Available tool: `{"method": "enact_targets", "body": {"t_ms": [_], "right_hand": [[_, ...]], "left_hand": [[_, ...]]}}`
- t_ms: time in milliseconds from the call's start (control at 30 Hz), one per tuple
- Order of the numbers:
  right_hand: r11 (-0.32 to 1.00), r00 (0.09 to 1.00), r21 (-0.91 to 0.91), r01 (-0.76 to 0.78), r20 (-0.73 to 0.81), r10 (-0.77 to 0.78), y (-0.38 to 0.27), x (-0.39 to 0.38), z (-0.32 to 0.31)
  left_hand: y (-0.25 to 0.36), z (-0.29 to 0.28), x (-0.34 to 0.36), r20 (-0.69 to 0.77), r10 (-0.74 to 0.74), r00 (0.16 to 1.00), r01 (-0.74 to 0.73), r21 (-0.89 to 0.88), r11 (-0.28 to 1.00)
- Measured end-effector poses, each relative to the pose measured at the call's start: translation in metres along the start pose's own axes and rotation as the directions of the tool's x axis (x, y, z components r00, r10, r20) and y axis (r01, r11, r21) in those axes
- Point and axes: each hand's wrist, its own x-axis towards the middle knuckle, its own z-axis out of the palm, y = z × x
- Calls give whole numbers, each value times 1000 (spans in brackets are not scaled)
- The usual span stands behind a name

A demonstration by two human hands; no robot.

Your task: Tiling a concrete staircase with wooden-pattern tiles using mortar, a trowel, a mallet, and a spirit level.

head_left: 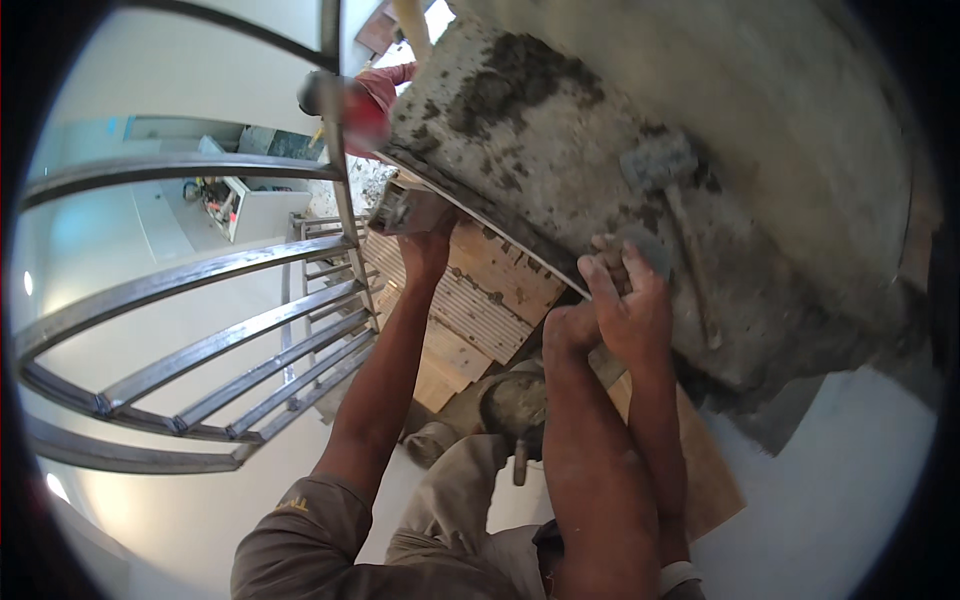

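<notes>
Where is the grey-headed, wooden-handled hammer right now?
Head view, right of centre: the hammer lies on the rough grey concrete surface, its handle just right of the bare right hand.

Yr L head cam (fisheye) looks down & fwd from yr head: L forearm (390, 355) near, concrete slab (590, 125) upper R, metal railing (200, 166) bent along L rim.

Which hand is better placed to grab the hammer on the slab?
Probably the right hand: it's near the hammer's handle, though its grip is unclear. The left hand is farther away, at a grey object.
</notes>
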Motion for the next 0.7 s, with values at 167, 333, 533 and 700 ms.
{"method": "enact_targets", "body": {"t_ms": [167,333,533,700], "right_hand": [[992,982,-50,113,-145,-119,35,-12,-1],[918,885,-130,374,-246,-396,53,-18,4],[842,785,-233,487,-307,-538,63,-19,10],[842,777,-250,478,-327,-538,64,-19,14]], "left_hand": [[-21,11,0,-51,-37,998,31,-116,993],[-34,10,2,-42,-74,996,70,-90,993],[-34,8,4,3,-59,998,59,-112,992],[-32,7,2,-7,-77,997,76,-109,991]]}}
